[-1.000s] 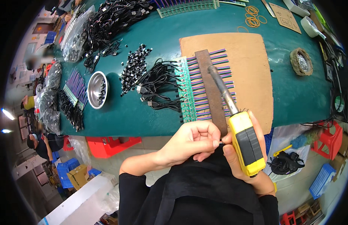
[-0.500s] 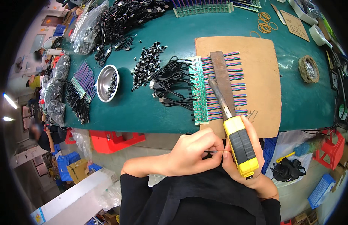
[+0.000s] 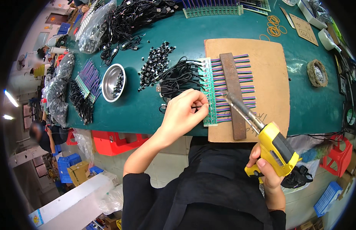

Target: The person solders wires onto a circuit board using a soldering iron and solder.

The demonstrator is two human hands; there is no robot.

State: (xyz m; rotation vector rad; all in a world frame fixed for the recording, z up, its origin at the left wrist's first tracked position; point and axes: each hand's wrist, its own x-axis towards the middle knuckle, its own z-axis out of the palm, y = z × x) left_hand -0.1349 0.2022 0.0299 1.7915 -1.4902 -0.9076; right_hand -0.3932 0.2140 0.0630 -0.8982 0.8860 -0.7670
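Observation:
My left hand (image 3: 183,111) pinches the end of a thin black cable (image 3: 195,107) at the left edge of a green circuit board strip (image 3: 212,115). In my right hand (image 3: 269,174) is a yellow and black soldering gun (image 3: 275,147); its metal tip points up and left, over or close to the coloured wires by the strip. Those coloured wires (image 3: 247,87) run out from the strip's right side, under a brown flat bar (image 3: 234,96). Black USB cables (image 3: 181,76) extend from its left side. My fingers hide the exact cable end.
Cardboard (image 3: 274,88) lies under the strip and bar. To the left are a pile of small black parts (image 3: 155,63), a metal bowl (image 3: 105,84), bundled wired boards (image 3: 84,86) and more cables (image 3: 135,15). Rubber bands (image 3: 275,26) and a round tin (image 3: 317,73) sit right.
My left hand has moved up and left from near my body to the strip's left edge with the cable. The soldering gun has shifted right and down, tilting further left.

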